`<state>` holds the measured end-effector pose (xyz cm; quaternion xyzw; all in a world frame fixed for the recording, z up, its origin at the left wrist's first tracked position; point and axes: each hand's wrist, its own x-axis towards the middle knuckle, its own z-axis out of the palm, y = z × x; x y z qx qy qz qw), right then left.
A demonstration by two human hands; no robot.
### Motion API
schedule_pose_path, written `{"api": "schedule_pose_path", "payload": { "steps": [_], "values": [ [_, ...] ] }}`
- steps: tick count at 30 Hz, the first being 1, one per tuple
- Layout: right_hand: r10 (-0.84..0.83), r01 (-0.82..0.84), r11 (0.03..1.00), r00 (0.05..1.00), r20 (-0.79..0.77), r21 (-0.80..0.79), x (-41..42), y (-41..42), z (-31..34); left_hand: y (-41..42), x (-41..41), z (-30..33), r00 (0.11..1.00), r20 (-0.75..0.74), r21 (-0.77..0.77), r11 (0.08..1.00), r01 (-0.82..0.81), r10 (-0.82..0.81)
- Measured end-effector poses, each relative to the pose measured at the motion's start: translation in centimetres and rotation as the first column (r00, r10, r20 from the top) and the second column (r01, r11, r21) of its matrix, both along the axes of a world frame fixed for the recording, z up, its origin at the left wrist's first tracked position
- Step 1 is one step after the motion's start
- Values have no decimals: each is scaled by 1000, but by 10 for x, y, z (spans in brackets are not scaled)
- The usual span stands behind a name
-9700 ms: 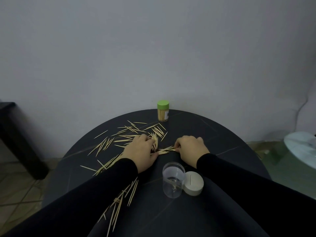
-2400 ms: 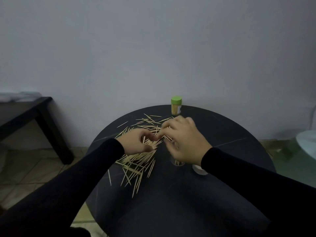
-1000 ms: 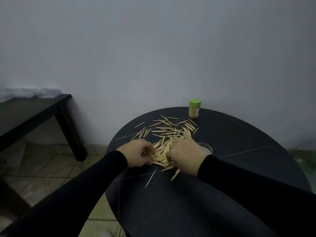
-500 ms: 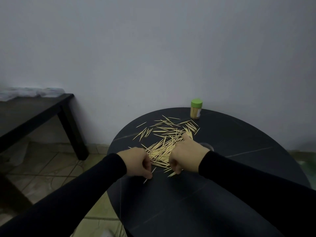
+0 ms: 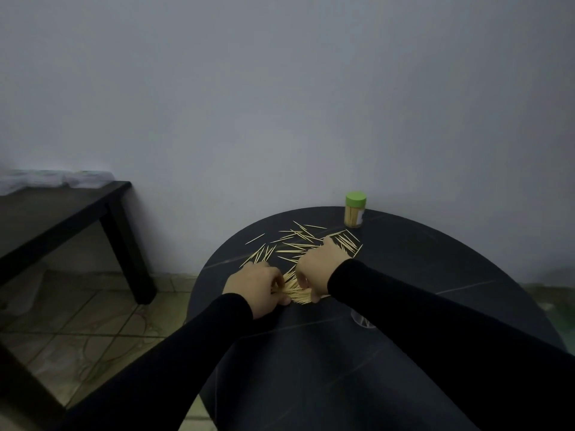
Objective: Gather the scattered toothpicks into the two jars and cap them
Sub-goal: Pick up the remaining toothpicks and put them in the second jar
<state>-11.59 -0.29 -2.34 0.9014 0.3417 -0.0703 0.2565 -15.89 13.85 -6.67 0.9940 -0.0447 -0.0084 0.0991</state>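
While both hands, left hand (image 5: pixel 259 287) and right hand (image 5: pixel 317 269), pinch a toothpick bundle (image 5: pixel 297 292) on the table (image 5: pixel 404 275), they should align its tips before lifting; loose toothpicks (image 5: pixel 298 241) lie beyond.

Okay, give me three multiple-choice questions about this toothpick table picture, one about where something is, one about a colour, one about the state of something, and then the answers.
1. Where does the capped jar stand?
A. at the far edge of the round table, near the wall
B. on the floor
C. on the side table at the left

2. What colour is that jar's cap?
A. red
B. green
C. black

3. What is the state of the toothpicks on the table?
A. all packed into jars
B. stacked in a box
C. many lying loose, with a bunch drawn together between the two hands

Answers:
1. A, it stands beyond the scattered toothpicks, by the wall.
2. B, the cap is light green above the packed toothpicks.
3. C, loose ones lie spread beyond the hands, while the left hand and right hand press a bunch together.
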Motion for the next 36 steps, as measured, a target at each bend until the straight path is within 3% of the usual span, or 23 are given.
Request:
{"api": "schedule_pose_path", "payload": {
  "steps": [11, 17, 28, 36],
  "values": [
    [-131, 129, 991, 984, 121, 20, 17, -15, 2, -33, 10, 3, 986, 136, 295, 954, 48, -92],
    [-221, 220, 975, 965, 143, 21, 20, -17, 2, -55, 18, 10, 994, 98, 385, 923, 16, -58],
    [-191, 191, 981, 962, 196, 19, 24, -33, 7, -85, 29, 25, 1000, 1, 355, 935, -14, 14],
    [-197, 175, 978, 955, 222, 115, 23, -56, 20, -83, 39, 32, 999, -6, 315, 949, -29, 33]
  ]
}}
